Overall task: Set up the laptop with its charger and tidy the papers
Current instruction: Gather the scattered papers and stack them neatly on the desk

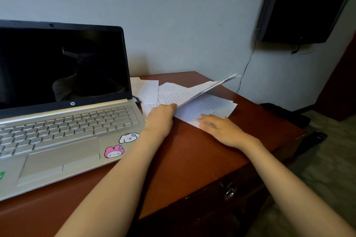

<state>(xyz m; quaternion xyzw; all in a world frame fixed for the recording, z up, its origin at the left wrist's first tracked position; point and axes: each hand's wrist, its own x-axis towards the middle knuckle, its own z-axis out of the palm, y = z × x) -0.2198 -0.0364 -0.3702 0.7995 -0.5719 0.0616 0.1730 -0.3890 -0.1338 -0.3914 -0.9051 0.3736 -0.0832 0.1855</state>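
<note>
A silver laptop (pixel 63 131) stands open on the left of the desk, its screen dark. A dark charger plug (pixel 137 99) sits at its right side. To its right lie several loose printed papers (pixel 148 90). My left hand (pixel 160 116) grips a bundle of sheets (pixel 194 92) by its near edge, with the far end lifted off the desk. My right hand (pixel 219 129) lies flat with straight fingers on a sheet (pixel 212 107) beneath that bundle.
The red-brown wooden desk (pixel 192 152) ends close on the right, with a drawer and metal latch (pixel 229 191) at the front. A black monitor (pixel 304 4) hangs on the wall at upper right, a thin cable (pixel 246 67) dropping below it. Dark objects lie on the floor at right.
</note>
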